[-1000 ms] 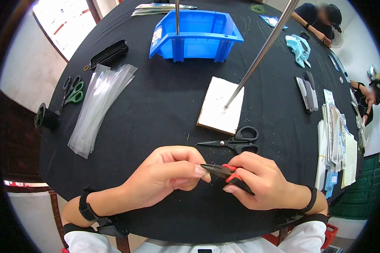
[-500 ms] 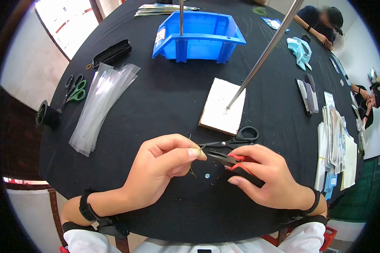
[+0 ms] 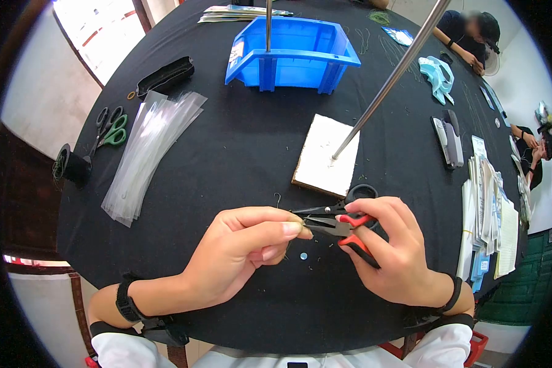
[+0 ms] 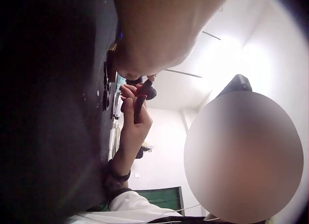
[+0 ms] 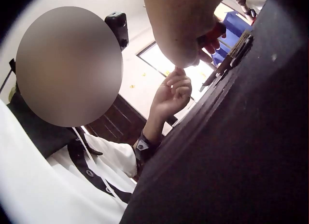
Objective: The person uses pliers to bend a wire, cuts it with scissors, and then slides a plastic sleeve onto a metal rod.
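Note:
My left hand [image 3: 239, 251] pinches a thin greenish thread [image 3: 290, 244] between thumb and forefinger; most of it is hidden by the fingers. My right hand [image 3: 391, 245] holds pliers [image 3: 336, 229] with red and black handles, their jaws parted and their tips right at the left fingertips. Behind the pliers lie black scissors [image 3: 322, 210], partly covered by the right hand. A small hook-shaped wire [image 3: 278, 198] rests on the cloth past the left hand, and a small pale blue disc [image 3: 303, 256] lies below the fingertips. The left wrist view also shows the right hand [image 4: 137, 115] around the pliers.
A metal rod [image 3: 386, 89] rises from a white block [image 3: 322, 165] beyond the hands. Farther back stands a blue bin [image 3: 300, 70]. Clear plastic strips [image 3: 150, 159] and green-handled scissors [image 3: 115, 132] lie left; a stapler [image 3: 449, 141] and stacked papers [image 3: 484, 196] lie right.
The pliers first touched the left fingertips, drew back to the right, and now meet them again with jaws parted. The blue disc, hidden at first, has come into view.

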A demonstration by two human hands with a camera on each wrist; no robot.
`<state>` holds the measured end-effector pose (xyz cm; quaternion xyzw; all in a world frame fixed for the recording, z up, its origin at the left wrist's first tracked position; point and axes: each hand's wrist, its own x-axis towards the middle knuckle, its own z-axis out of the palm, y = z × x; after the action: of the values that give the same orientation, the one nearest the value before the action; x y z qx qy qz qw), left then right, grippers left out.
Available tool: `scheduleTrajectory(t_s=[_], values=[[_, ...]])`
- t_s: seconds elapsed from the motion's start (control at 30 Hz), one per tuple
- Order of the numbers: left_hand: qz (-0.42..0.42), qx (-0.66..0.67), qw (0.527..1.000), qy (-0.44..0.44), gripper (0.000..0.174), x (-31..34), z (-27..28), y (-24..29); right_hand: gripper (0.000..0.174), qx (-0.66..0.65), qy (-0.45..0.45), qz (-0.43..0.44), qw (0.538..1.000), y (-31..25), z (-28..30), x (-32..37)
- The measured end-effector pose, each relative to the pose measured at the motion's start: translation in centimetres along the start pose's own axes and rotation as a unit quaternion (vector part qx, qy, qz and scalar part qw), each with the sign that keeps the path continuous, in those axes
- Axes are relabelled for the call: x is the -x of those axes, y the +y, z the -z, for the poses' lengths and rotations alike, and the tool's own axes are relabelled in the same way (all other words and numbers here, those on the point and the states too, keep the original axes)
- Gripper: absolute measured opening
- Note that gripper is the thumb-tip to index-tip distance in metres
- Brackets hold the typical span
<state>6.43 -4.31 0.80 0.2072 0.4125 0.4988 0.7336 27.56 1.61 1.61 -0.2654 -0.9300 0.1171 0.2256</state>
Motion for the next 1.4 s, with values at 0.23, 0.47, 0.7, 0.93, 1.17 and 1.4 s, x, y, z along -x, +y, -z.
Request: scheduleTrajectory(t_s=[0.23, 0.47, 0.7, 0.93, 1.17, 1.4], values=[[-0.005, -0.003, 1.0, -0.005, 0.017, 0.03, -0.01, -0.06, 0.031, 0.006, 0.021, -0.01, 1.0, 0.19, -0.36, 0.22], [-0.001, -0.006, 1.0, 0.002, 0.017, 0.09, -0.16, 0.0, 0.029, 0.018, 0.015, 0.004, 1.0, 0.18, -0.43, 0.24], [-0.013, -0.006, 1.0, 0.009, 0.017, 0.02, -0.11, -0.1, 0.029, 0.02, 0.031, 0.001, 0.999, 0.08, -0.37, 0.15], [-0.007, -0.01, 1.0, 0.006, 0.016, 0.03, -0.09, -0.16, 0.028, 0.015, 0.024, 0.002, 1.0, -0.11, -0.43, 0.27], [-0.008, -0.012, 1.0, 0.0, 0.016, 0.04, 0.0, -0.36, 0.025, 0.02, 0.022, 0.018, 0.999, -0.17, -0.4, 0.38], [-0.038, -0.07, 0.997, -0.003, 0.016, 0.03, 0.12, -0.71, 0.022, -0.058, -0.002, 0.006, 0.998, 0.22, -0.26, 0.48]])
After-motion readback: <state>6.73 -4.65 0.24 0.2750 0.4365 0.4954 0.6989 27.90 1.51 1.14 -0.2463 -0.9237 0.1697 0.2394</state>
